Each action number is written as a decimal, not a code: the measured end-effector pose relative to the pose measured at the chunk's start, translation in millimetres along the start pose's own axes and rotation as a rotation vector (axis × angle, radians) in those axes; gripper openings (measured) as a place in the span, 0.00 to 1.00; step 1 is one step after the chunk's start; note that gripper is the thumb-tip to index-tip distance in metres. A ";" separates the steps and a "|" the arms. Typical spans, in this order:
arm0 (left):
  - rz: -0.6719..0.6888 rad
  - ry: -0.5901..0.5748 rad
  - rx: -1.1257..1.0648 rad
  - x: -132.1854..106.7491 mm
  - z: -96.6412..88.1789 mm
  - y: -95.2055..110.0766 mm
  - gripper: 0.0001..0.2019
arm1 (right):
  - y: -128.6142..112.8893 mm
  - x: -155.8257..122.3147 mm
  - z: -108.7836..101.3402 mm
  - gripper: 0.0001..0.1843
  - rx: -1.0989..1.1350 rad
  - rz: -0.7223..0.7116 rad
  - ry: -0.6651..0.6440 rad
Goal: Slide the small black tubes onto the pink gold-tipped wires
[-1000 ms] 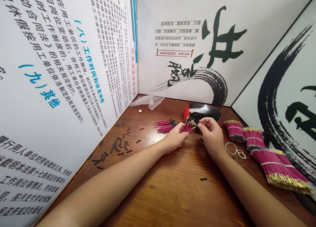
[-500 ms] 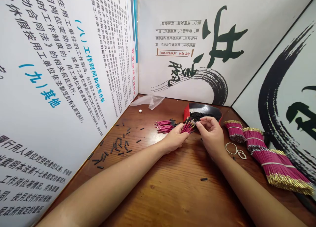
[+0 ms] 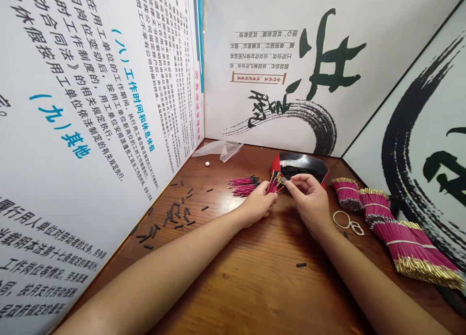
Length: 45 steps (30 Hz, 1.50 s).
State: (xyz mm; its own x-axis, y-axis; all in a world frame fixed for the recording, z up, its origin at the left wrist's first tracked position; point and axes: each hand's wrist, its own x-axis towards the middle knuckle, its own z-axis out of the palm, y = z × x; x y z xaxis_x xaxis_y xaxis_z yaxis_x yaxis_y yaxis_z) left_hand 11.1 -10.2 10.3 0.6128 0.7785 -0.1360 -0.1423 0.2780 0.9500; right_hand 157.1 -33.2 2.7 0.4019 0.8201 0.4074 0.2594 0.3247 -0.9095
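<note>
Wires looked light and springy, best held below their tips, where the left fingers clamped them; whether the right fingers gripped, I couldn't tell

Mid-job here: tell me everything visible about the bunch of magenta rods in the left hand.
The loose bunch of thin magenta rods is gripped in the left hand, slanting up and away toward the open red-and-black box. At the far end the rods fan out; some tips look gold and metallic, others black. The grip hides their near ends. The right hand is close to the tips; contact is unclear.
</note>
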 end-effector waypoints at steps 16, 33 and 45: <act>0.039 0.005 0.017 -1.5 0.1 -1.9 0.06 | -4.1 -15.0 12.9 0.19 -0.126 -0.084 -0.066; 0.021 -0.015 -0.039 -2.4 0.3 0.3 0.02 | -1.4 -12.8 13.4 0.16 -0.067 -0.088 -0.047; 0.041 -0.017 -0.027 -1.4 -0.6 -0.9 0.02 | -4.1 -14.2 13.3 0.16 -0.093 -0.092 -0.073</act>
State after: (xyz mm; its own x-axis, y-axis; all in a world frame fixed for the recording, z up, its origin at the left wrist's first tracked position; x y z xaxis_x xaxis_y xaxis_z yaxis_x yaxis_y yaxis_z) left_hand 9.9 -11.2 9.4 0.6192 0.7798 -0.0920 -0.1883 0.2612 0.9468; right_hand 138.7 -39.9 -0.4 0.3086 0.8221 0.4785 0.3734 0.3580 -0.8558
